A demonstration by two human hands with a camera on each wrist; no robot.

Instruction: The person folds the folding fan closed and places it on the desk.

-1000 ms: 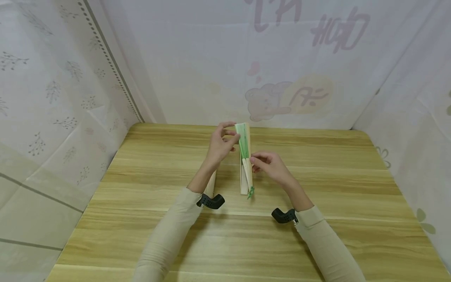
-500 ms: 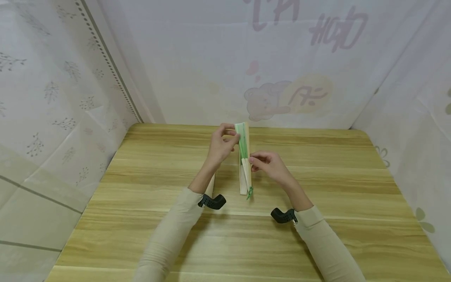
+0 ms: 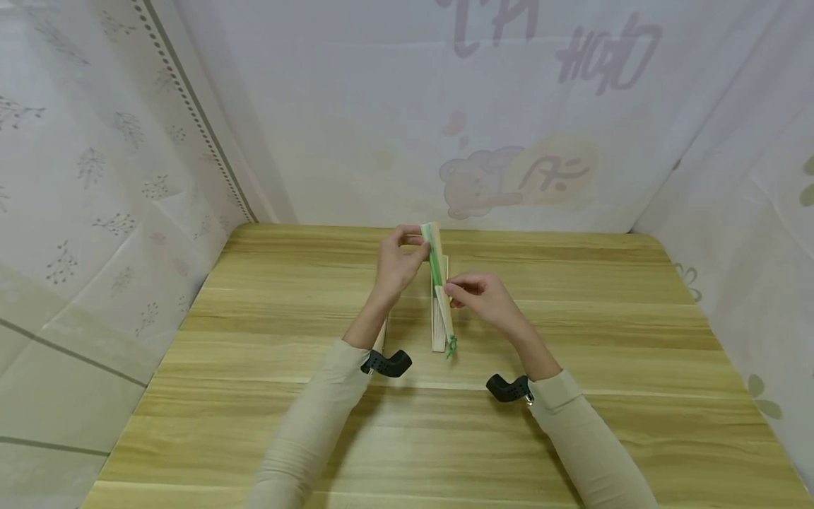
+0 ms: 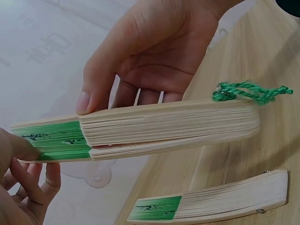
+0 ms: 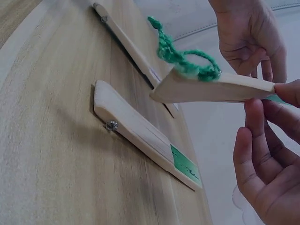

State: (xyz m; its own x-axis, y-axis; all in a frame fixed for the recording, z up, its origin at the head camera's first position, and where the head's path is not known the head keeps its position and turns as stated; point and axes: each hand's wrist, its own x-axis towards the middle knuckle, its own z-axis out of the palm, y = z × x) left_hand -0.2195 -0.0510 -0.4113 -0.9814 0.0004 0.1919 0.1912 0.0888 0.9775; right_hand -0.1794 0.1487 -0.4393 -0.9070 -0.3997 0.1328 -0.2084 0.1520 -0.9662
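Note:
A folded hand fan (image 3: 436, 261), with pale wooden ribs and green paper, is held above the table between both hands. My left hand (image 3: 399, 265) pinches its green paper end. My right hand (image 3: 485, 297) pinches the wooden side near the middle, thumb on one edge in the left wrist view. A green cord loop (image 4: 253, 92) hangs from the fan's pivot end. The ribs look nearly closed up, with a narrow gap among them. Below it, a second folded fan (image 5: 136, 126) lies on the table. A third fan (image 3: 382, 336) lies partly hidden by the left forearm.
The wood-grain table (image 3: 445, 438) reaches to a pale printed cloth (image 3: 356, 127) at the back, with more cloth at both sides. Black wrist devices (image 3: 389, 363) sit at the sleeve cuffs.
The held fan has turned and its top has shifted slightly left. Its green face looks narrower, and more of the fan beneath shows. Both hands keep their grip.

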